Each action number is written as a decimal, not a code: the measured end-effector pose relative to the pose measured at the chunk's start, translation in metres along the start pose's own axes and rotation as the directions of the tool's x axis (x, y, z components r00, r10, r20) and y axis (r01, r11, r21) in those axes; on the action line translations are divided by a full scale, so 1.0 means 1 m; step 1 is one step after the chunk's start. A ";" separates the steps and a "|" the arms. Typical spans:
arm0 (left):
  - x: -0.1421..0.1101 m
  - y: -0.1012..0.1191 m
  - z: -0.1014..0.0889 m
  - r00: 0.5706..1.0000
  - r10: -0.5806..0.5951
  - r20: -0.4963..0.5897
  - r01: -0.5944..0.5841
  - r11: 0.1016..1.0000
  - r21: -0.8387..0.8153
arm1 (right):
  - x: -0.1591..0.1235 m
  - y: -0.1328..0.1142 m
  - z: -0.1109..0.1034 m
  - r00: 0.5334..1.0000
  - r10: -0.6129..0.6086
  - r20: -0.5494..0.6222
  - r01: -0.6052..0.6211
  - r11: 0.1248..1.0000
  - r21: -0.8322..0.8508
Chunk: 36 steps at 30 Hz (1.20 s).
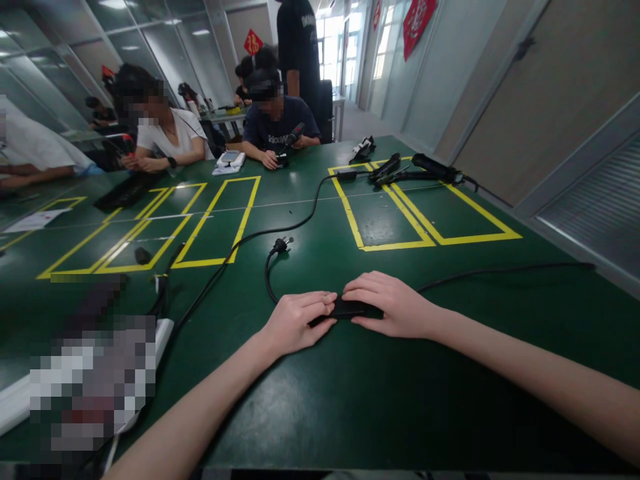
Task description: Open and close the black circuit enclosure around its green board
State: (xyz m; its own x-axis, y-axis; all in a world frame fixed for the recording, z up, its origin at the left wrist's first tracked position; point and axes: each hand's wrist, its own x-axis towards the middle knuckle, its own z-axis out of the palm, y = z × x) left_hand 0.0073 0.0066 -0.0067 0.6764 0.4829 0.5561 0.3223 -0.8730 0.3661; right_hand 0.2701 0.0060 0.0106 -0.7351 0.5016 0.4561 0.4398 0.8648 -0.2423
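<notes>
A flat black power adapter [346,309] lies on the green table [350,400] in front of me. My left hand [296,322] grips its left end, fingers curled over the top. My right hand [395,304] covers its right end, fingers closed around it. A black cable [500,271] leaves from under the right hand toward the right edge. Another black cord with a plug [280,246] loops just beyond my left hand.
Yellow tape rectangles [390,243] mark the table. More black adapters and cables [400,170] lie at the far right. A white power strip [161,331] sits at the left. Two seated people [270,127] work across the table, another stands behind.
</notes>
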 end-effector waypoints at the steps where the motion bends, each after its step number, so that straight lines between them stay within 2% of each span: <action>1: 0.000 -0.001 0.000 1.000 0.000 0.002 0.000 1.000 -0.002 | -0.005 0.003 0.000 1.000 0.012 0.003 -0.013 1.000 0.015; 5: 0.001 -0.002 0.001 0.999 0.017 -0.027 -0.017 1.000 -0.007 | -0.013 0.009 0.007 0.999 0.054 -0.002 -0.054 0.997 0.064; 11: -0.001 -0.003 0.000 0.999 0.031 -0.020 -0.030 0.999 0.026 | -0.010 0.006 0.015 0.999 0.001 -0.054 -0.001 1.000 0.004; 16: -0.001 -0.002 0.001 1.000 0.001 -0.020 0.000 0.999 0.035 | -0.009 0.006 0.015 0.997 -0.011 -0.077 0.010 1.000 -0.007; 21: -0.003 -0.004 0.003 0.999 0.032 0.000 -0.032 0.996 0.082 | -0.006 0.004 0.014 0.996 -0.056 -0.074 0.055 0.998 -0.022; 24: -0.001 -0.005 0.003 0.999 0.053 -0.014 -0.051 0.993 0.110 | -0.006 0.006 0.015 0.989 -0.039 -0.141 0.042 0.999 0.020; 27: 0.003 -0.004 0.000 0.997 0.071 -0.039 -0.062 0.981 0.184 | -0.009 0.014 0.011 0.964 0.030 -0.263 -0.014 0.998 0.064; 29: 0.004 -0.002 -0.003 0.996 0.073 -0.042 -0.062 0.970 0.235 | -0.012 0.023 0.002 0.921 0.146 -0.361 -0.117 0.988 0.102; 31: 0.004 0.000 -0.004 0.996 0.080 -0.047 -0.066 0.965 0.255 | -0.015 0.033 -0.012 0.827 0.317 -0.465 -0.267 0.948 0.171; 32: 0.003 0.001 -0.005 0.995 0.083 -0.048 -0.068 0.965 0.253 | -0.018 0.039 -0.021 0.761 0.400 -0.510 -0.338 0.916 0.215; 34: 0.001 0.000 -0.004 0.997 0.078 -0.027 -0.069 0.969 0.236 | -0.025 0.051 -0.042 0.594 0.540 -0.596 -0.460 0.836 0.300; 36: 0.000 -0.002 -0.003 0.998 0.060 0.021 -0.063 0.975 0.212 | -0.036 0.064 -0.064 0.438 0.620 -0.651 -0.539 0.761 0.362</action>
State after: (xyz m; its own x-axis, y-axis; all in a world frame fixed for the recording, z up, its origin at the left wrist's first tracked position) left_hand 0.0048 0.0080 -0.0056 0.7083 0.4283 0.5611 0.4122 -0.8962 0.1638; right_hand 0.3578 0.0423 0.0335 0.2871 0.7409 0.6072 0.5440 0.3957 -0.7399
